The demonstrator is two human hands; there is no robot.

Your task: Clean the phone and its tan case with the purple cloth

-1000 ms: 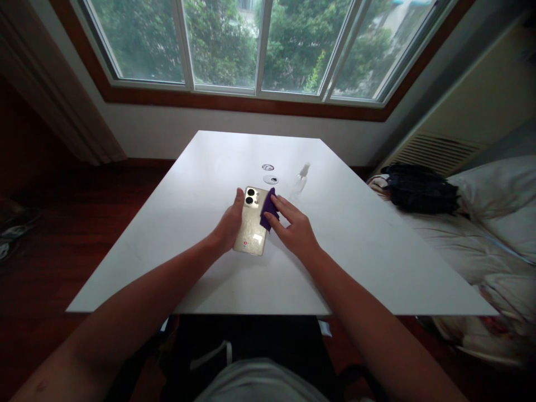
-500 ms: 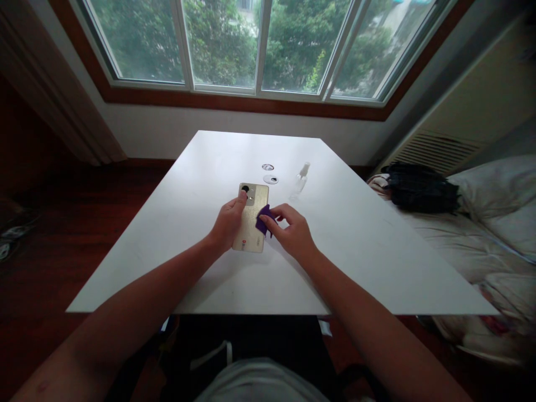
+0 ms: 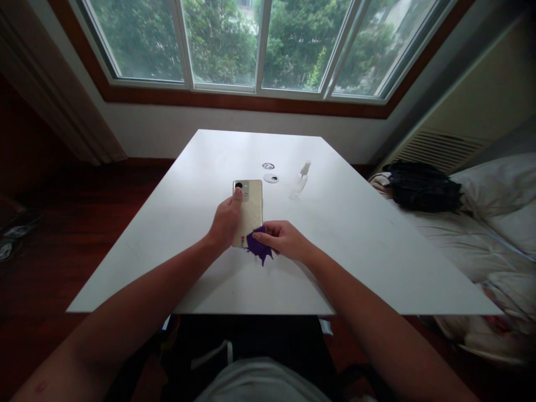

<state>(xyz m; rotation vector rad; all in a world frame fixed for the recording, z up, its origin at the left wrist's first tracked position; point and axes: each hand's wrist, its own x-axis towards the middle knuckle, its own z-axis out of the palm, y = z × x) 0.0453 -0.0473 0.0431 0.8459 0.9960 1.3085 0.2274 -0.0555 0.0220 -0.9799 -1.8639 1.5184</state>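
A pale gold phone (image 3: 252, 209) is held above the table with its back and round camera lenses facing up. My left hand (image 3: 226, 219) is closed round its left side, the thumb lying by the lenses. Between the thumb and fingers of my right hand (image 3: 288, 240) is a purple cloth (image 3: 258, 244) with a jagged edge. The cloth covers the phone's lower right corner, and part of it hangs past the bottom edge. The fingers beneath the phone are hidden.
On the white table (image 3: 176, 195), beyond the phone, lie two small oval items (image 3: 271, 178). A clear spray bottle (image 3: 301, 177) stands to their right. A dark bundle (image 3: 422, 187) rests on pale bedding at the right, and a window spans the far wall.
My right hand has slid the purple cloth down along the phone's right side to its lower corner. The phone has shifted slightly left and away, and my left thumb now lies over the camera area.
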